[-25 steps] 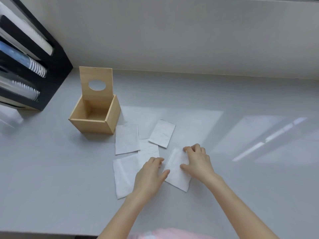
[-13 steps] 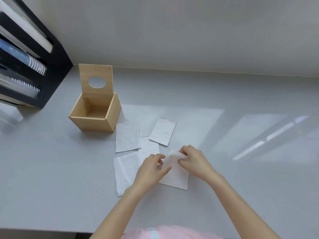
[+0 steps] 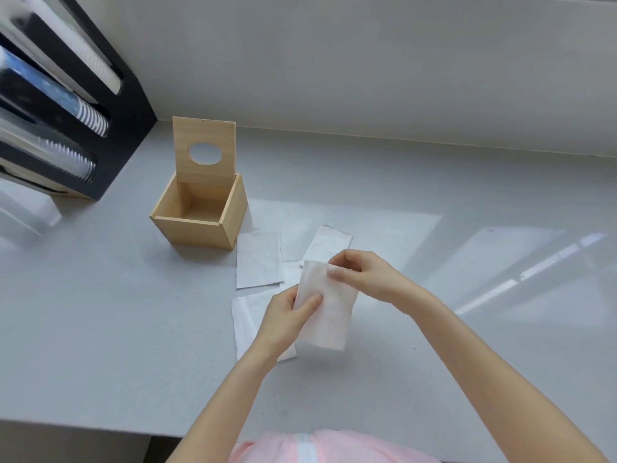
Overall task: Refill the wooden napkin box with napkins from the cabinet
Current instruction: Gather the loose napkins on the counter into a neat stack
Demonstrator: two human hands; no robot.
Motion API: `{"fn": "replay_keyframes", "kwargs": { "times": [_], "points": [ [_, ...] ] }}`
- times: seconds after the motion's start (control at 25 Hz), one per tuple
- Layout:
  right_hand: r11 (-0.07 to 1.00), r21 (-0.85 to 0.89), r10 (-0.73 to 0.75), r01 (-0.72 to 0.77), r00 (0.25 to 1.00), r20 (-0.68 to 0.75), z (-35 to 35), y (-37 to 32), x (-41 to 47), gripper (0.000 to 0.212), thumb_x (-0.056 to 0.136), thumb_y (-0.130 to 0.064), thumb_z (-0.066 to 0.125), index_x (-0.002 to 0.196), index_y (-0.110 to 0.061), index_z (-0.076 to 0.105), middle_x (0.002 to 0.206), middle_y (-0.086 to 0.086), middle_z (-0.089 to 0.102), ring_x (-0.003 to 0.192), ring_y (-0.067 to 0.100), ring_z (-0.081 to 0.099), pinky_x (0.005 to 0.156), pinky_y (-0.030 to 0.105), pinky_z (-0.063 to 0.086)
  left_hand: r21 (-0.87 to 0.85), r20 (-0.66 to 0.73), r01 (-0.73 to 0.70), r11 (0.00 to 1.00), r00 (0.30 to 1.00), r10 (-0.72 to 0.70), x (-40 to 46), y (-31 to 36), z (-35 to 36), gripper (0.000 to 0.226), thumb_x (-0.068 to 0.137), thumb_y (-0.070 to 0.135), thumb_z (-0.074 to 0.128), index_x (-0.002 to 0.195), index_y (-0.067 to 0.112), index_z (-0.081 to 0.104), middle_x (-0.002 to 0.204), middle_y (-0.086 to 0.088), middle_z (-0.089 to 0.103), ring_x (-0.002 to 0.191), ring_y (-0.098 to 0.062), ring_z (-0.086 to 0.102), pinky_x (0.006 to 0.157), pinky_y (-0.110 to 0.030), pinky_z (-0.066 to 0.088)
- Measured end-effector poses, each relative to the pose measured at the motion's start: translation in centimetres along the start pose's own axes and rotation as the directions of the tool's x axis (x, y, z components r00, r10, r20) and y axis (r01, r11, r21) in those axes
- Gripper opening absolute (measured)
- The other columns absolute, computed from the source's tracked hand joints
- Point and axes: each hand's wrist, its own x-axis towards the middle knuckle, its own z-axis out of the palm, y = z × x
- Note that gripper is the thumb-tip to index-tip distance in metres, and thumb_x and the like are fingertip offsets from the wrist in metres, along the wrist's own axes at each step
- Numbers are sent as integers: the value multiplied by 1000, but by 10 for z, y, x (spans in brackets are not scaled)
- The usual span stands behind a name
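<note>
A white napkin [image 3: 329, 315] hangs lifted above the counter, pinched by both hands. My left hand [image 3: 283, 317] grips its left edge; my right hand [image 3: 362, 274] holds its top right corner. The wooden napkin box [image 3: 200, 217] stands to the upper left, empty, with its lid [image 3: 203, 152] raised upright and showing an oval hole. Several more white napkins lie flat on the counter: one [image 3: 257, 260] just right of the box, one [image 3: 329, 243] behind my right hand, one [image 3: 248, 320] partly under my left hand.
A black dispenser rack [image 3: 110, 105] with stacked cups and lids stands at the far left by the wall. A clear plastic container [image 3: 25, 212] sits below it. The grey counter [image 3: 100, 329] ends at a front edge near my body.
The napkin that lay flat under my hands has been picked up off the counter and now hangs between both hands.
</note>
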Motion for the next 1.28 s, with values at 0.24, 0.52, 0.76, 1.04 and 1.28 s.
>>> {"fn": "replay_keyframes", "kwargs": {
  "times": [0.24,0.52,0.76,1.04,1.28],
  "points": [
    [957,-232,86,-176,933,-350,-3,15,62,42,89,-18,55,129,-9,45,128,12,45,109,25,51,86,32,43,-51,-89,74,996,993,-79,5,1,-23,13,93,22,50,100,21,60,93,8,65,83,-5,61,64,-13,48],
    [804,-439,247,-401,897,-366,0,14,105,43,86,-18,57,122,1,45,133,17,33,122,32,34,93,35,38,-115,-184,139,984,970,-159,14,-5,-36,16,94,20,46,100,18,61,94,5,66,88,-12,61,70,-19,46],
    [874,-332,238,-354,909,-342,1,17,103,32,87,-12,53,117,-5,53,132,16,36,124,31,33,95,35,38,-149,-206,160,976,960,-189,16,-7,-43,16,94,20,46,95,20,61,97,1,66,92,-17,61,76,-24,46],
    [994,31,108,-104,919,-380,-1,1,65,8,88,-14,51,94,-18,48,100,4,56,87,21,50,53,20,37,-192,-182,190,963,957,-225,13,-8,-41,25,95,20,43,112,15,61,110,-3,66,103,-20,62,85,-30,48],
    [956,285,4,74,964,-264,5,-24,20,36,87,-5,56,116,-24,45,100,1,62,85,17,57,66,20,43,-263,-212,200,944,942,-259,10,-7,-41,26,96,19,36,104,19,61,117,-9,64,111,-26,59,102,-42,43]
  ]
}}
